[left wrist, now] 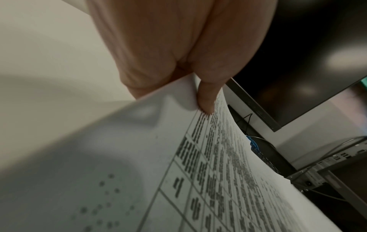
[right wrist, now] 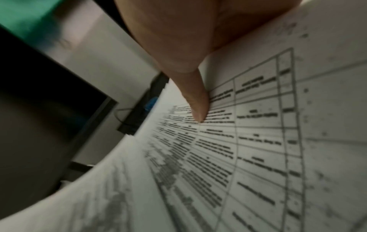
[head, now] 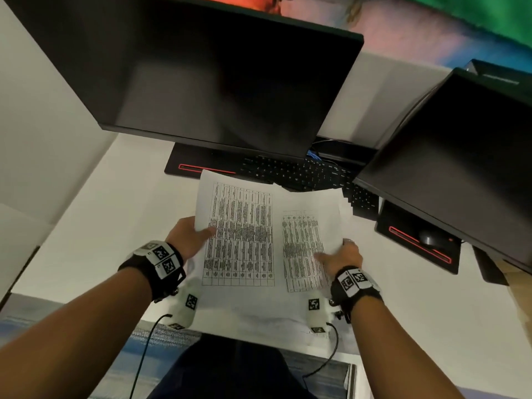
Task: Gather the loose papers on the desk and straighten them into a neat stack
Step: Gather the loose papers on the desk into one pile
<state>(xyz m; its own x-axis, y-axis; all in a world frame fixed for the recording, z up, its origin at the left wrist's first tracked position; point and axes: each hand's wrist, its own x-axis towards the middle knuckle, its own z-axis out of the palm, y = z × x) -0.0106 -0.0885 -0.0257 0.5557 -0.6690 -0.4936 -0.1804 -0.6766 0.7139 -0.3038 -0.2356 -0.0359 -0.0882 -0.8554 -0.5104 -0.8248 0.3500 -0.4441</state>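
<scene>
I hold several white printed sheets with tables above the desk point(head: 95, 226). A left sheet point(head: 239, 234) overlaps a right bundle of papers point(head: 305, 243), whose edges fan out at the far right corner. My left hand point(head: 191, 236) pinches the left sheet's edge, thumb on top. In the left wrist view the thumb point(left wrist: 207, 97) presses the sheet point(left wrist: 178, 172) from above. My right hand point(head: 342, 256) grips the right bundle's edge. Its thumb point(right wrist: 195, 100) lies across the printed table point(right wrist: 248, 141). The fingers under the papers are hidden.
Two dark monitors hang over the desk, one point(head: 201, 76) ahead and one point(head: 460, 156) at the right. A black keyboard point(head: 302, 174) lies behind the papers. A mouse point(head: 429, 237) sits on the right monitor base. My lap point(head: 230, 370) is below the desk's near edge.
</scene>
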